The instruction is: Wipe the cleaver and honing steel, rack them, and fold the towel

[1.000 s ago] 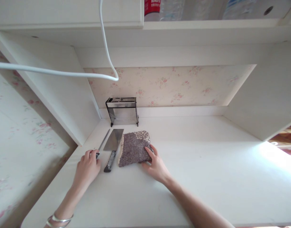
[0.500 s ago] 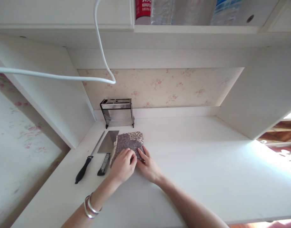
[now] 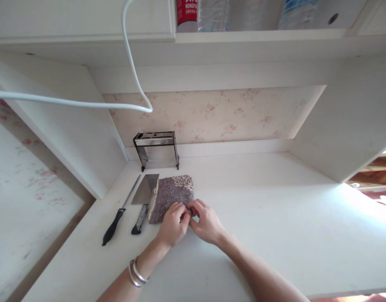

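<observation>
A folded purple-brown cloth (image 3: 172,193) with a cream-patterned corner lies on the white counter. At its near right corner, my left hand (image 3: 175,222) is closed, thumb and fingers pinching the edge of the cloth. My right hand (image 3: 206,221) meets it there, also pinching that edge, with its fingertips partly hidden. Left of the cloth lies a cleaver (image 3: 145,189), blade away from me and dark handle towards me. Farther left is a sharpening steel (image 3: 113,226) with a black handle.
A knife block (image 3: 156,138) with a metal top and clear sides stands by the back wall. A white cable (image 3: 136,75) hangs across the upper left. Bottles (image 3: 212,14) fill the shelf overhead, and white panels (image 3: 340,126) flank the counter.
My left hand has moved right along the cloth's near edge. My right hand's spread fingers have drawn in to a pinch at the corner, uncovering more of the cloth.
</observation>
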`<state>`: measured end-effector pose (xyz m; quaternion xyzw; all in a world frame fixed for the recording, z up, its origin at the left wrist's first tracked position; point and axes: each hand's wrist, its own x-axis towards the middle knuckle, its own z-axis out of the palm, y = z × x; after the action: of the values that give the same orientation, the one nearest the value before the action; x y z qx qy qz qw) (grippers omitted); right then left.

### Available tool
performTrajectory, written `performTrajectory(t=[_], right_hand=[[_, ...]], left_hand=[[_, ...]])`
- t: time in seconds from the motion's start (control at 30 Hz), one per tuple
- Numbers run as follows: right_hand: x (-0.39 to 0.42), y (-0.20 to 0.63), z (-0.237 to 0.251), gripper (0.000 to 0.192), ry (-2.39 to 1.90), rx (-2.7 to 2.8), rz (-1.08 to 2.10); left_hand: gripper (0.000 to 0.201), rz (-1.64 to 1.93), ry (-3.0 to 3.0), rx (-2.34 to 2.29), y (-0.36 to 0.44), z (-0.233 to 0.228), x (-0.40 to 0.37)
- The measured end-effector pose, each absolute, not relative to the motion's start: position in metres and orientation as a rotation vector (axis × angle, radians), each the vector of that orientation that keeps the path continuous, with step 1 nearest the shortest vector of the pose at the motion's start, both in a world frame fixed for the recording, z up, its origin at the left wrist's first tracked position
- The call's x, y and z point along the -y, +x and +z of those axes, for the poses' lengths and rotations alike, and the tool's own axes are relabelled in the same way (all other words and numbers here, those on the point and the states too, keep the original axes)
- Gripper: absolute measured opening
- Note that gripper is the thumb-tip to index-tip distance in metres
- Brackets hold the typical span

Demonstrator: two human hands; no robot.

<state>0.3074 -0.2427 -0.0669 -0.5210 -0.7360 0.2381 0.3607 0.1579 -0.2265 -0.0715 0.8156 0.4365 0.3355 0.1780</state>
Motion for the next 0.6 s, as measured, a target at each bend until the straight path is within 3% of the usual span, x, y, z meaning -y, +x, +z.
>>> performTrajectory(t=[0.13,0.27,0.6], right_hand=[[0.246,0.314,-0.064,0.006,-1.191,1.964,1.048],[0.253,0.332,-0.072,0.018,-1.048,2.038,1.546],[0.252,0.347,-0.082,0.015,-1.134,1.913,1.621]], left_hand=[[0.033,0.925,2.255,-1.127,0.159,-0.068,0.242],[0.046,0.668,2.036,-0.971,0.165,-0.07,0.256],[0.05,0.473,1.429,-0.708,0.175,-0.064,0.247]])
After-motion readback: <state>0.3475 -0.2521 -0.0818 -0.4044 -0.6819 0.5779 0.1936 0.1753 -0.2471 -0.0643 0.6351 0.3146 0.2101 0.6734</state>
